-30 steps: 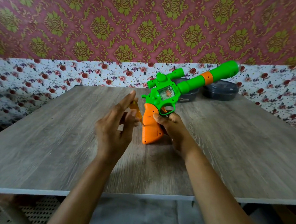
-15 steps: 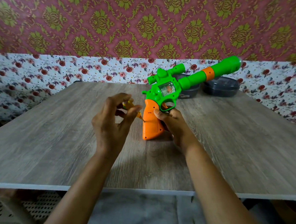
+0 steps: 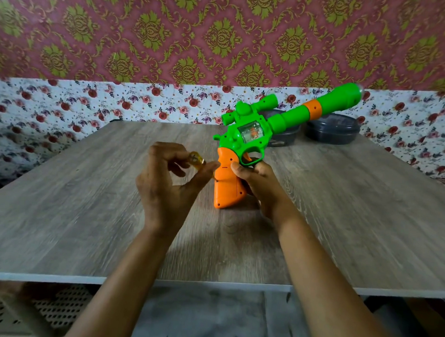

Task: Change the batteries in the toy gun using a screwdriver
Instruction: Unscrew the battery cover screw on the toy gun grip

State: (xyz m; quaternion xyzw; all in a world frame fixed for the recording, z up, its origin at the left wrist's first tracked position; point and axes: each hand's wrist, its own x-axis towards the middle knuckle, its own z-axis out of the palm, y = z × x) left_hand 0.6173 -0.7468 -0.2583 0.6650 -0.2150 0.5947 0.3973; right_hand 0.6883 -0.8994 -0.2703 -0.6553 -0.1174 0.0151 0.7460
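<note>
Glossy plastic toy gun (image 3: 255, 133) gripped by right hand (image 3: 257, 186), amber screwdriver (image 3: 196, 160) pinched in left hand (image 3: 167, 188)

Taken from its orange grip, the toy gun (image 3: 247, 141) stands on the table (image 3: 68, 210) hemmed in at 9 o'clock by the left hand (image 3: 167, 188) pinching the screwdriver (image 3: 196, 159), and at 4 o'clock by the right hand (image 3: 259, 186) gripping it. Its barrel slants towards 2 o'clock above two dark containers (image 3: 332, 132) by the far edge, and the wall (image 3: 167, 106) closes 12 o'clock. Bare tabletop lies open from 7 to 11 o'clock beyond the left hand, and at 3 o'clock past the right forearm.
</note>
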